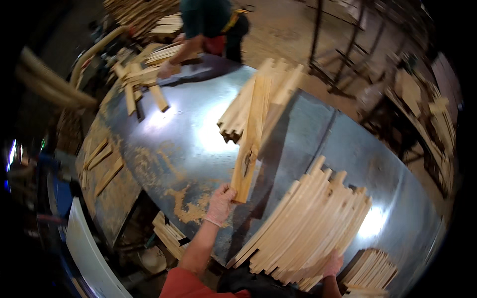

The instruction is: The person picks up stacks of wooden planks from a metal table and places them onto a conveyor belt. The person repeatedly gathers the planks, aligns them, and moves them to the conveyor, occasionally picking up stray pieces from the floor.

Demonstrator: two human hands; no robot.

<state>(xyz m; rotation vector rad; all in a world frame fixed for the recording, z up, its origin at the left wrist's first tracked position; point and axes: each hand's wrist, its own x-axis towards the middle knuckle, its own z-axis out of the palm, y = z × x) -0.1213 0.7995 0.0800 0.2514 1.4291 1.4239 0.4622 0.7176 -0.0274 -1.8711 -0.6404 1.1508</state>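
Observation:
My left hand (219, 204), in what looks like a thin glove, is closed round the near end of a wooden board (252, 131) with a dark, cracked knot. The board slants up and away, its far part overlapping a stack of grooved wooden strips (285, 82) in the view. To the right, my right hand (333, 263) lies against the near right edge of a wide pile of pale wooden slats (313, 223). Its fingers are partly hidden, so their grip is unclear. The pile's slats lie side by side with uneven ends.
A metal-topped table (308, 129) carries the wood, with sawdust (186, 206) on its left part. At the far left a co-worker (211, 25) handles crossed wood pieces (144, 82). Offcuts (107, 164) lie on the left. Another slat bundle (370, 270) sits near right.

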